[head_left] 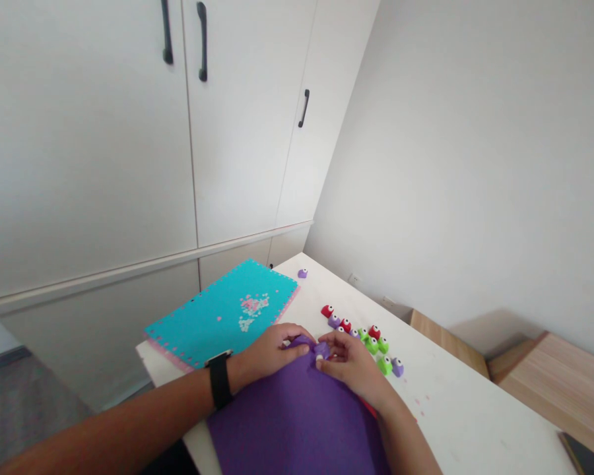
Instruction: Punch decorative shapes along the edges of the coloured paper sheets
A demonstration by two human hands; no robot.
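Observation:
A large purple craft sheet reaches from the table toward me. My left hand, with a black watch band at its wrist, is closed on the sheet's far edge, thumb on top. My right hand is closed around a small purple craft punch at that same edge, close to the left fingertips. Whether the sheet sits inside the punch's slot is hidden by the fingers. Just beyond my right hand stand several red, green and purple craft punches with eye-like white tops.
A turquoise sheet with holes along its edges lies over a pink one, small punched bits on it. One purple punch stands at the table's far corner. Behind are white cabinets; wooden boxes stand right of the white table.

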